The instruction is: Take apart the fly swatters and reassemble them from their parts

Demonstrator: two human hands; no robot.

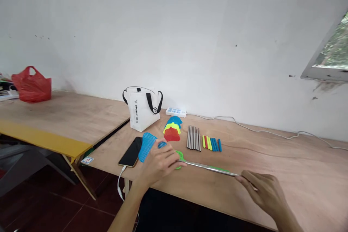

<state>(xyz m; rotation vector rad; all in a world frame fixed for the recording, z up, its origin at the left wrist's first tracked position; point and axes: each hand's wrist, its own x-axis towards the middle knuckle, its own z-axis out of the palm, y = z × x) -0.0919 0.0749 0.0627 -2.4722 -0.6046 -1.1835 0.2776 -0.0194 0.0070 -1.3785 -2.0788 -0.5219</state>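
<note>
My left hand (159,161) is closed over a green mesh swatter head (179,156) and touches a blue swatter head (146,145) beside it. A thin metal rod (209,167) runs from the green head to the right. My right hand (262,188) pinches the rod's far end, where a green handle sleeve (221,169) shows. Both lie low over the wooden table (272,159).
Stacked blue, yellow and red swatter heads (172,129), a bundle of metal rods (193,138) and coloured handle sleeves (212,143) lie behind. A phone (131,152) on a cable, a white tote bag (143,110), a power strip (176,112) and a red bag (32,85) are around.
</note>
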